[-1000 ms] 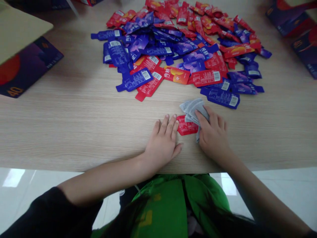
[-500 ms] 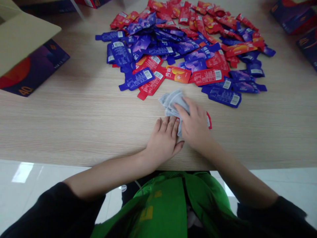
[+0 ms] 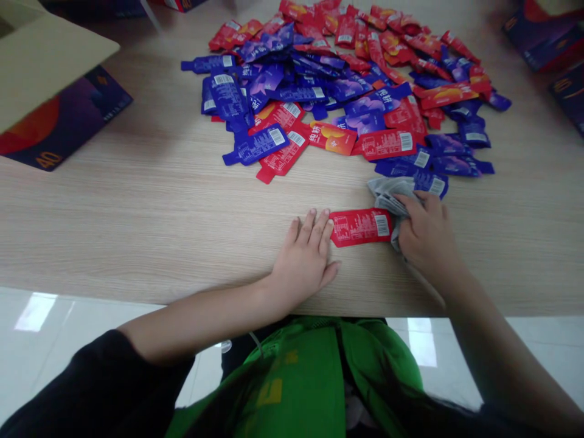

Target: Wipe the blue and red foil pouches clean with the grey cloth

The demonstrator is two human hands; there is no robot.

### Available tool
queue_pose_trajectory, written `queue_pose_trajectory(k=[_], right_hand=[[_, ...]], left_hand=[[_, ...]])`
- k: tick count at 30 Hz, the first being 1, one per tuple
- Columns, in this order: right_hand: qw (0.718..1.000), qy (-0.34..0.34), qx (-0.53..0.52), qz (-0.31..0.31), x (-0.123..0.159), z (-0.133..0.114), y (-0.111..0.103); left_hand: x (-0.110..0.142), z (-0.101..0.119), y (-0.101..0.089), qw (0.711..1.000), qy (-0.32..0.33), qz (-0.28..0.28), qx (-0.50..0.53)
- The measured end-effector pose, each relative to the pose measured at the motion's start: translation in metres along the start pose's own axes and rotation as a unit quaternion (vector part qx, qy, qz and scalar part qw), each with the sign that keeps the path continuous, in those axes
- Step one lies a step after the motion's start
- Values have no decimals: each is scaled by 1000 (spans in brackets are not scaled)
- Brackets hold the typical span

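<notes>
A red pouch (image 3: 360, 227) lies flat on the table in front of me, its printed side with a barcode facing up. My left hand (image 3: 305, 249) lies flat with fingers stretched out, the fingertips pressing on the pouch's left end. In my right hand (image 3: 427, 234) is a crumpled grey cloth (image 3: 392, 191), gripped at the pouch's right end. Part of the cloth is hidden under the fingers. Just beyond the cloth lies a blue pouch (image 3: 420, 176), partly covered by it.
A large heap of red and blue pouches (image 3: 337, 85) spreads across the table's far middle. An open printed carton (image 3: 68, 118) stands at the left. More cartons (image 3: 541, 36) stand at the far right. The table's front edge (image 3: 137, 299) runs close to my body.
My right hand has slid the cloth rightward along the red pouch, uncovering most of its printed face. My left hand stays at the pouch's left end.
</notes>
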State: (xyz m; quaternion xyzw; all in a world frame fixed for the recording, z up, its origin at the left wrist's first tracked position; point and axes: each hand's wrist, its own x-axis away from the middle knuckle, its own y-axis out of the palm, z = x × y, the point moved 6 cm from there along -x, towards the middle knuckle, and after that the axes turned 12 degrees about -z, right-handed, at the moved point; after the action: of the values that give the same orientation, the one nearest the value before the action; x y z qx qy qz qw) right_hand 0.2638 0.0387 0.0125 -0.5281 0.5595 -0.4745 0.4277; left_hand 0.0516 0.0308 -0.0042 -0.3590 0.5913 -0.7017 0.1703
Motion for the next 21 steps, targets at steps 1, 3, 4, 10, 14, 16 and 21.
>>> queue_pose_trajectory(k=[1,3,4,10,14,16,21], right_hand=[[1000,-9,-15,13,-2,-6,-5],[997,-39,-41,43,-4,-29,-14],[996,-59,-47,48,-4,-44,-15],[991,-125,36,-36,5,-102,19],[993,-105,47,-29,11,-85,20],[997,-67,47,-11,13,-67,16],[1000,-1,3,-1,9,-17,10]], left_hand=[[0,0,0,1000,-1,2,-1],[1,0,0,1000,-2,9,0],[1,-1,0,1000,-2,14,1],[0,0,0,1000,8,15,9],[0,0,-1,1000,5,11,6],[0,0,-1,1000,4,5,5],[0,0,-1,1000,2,-4,2]])
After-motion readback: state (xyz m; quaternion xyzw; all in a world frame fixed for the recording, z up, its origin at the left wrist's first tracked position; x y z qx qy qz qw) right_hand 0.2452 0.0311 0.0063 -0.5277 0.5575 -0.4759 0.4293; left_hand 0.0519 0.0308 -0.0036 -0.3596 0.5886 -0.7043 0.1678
